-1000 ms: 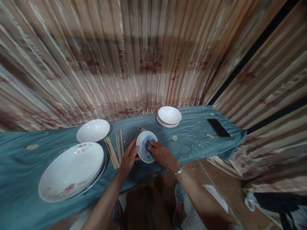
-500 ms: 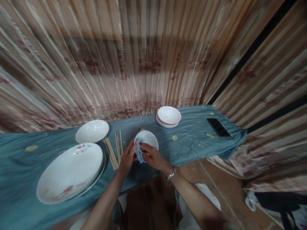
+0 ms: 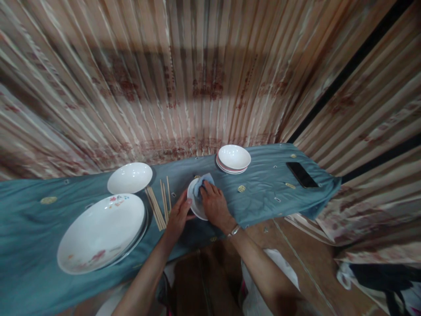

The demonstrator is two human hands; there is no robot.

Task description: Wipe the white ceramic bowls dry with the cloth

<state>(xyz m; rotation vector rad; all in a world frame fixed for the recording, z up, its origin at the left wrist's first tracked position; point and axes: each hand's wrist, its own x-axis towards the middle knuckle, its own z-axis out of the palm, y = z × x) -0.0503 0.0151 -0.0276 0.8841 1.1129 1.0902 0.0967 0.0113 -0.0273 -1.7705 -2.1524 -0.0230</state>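
A small white bowl point(image 3: 198, 210) is tilted above the front part of the table. My left hand point(image 3: 178, 213) grips its left rim, thumb on the inside and fingers beneath. In my right hand point(image 3: 214, 202) is a bunched light blue cloth point(image 3: 204, 181), pressed to the far rim of the bowl. The right hand and the cloth cover much of the bowl's right side. Left of my left hand lie several wooden chopsticks point(image 3: 155, 209) in two loose groups.
Large flowered plates point(image 3: 101, 232) are stacked at the left, with a white bowl point(image 3: 130, 177) behind them. Stacked bowls point(image 3: 234, 158) stand at the back, and a black phone point(image 3: 301, 174) lies at the right. A blue-green cloth point(image 3: 259, 202) covers the table; pleated curtains point(image 3: 210, 79) hang behind.
My right hand has carried the cloth from the bowl's near left side up to its far rim. My left hand still holds the bowl. The view has shifted slightly.
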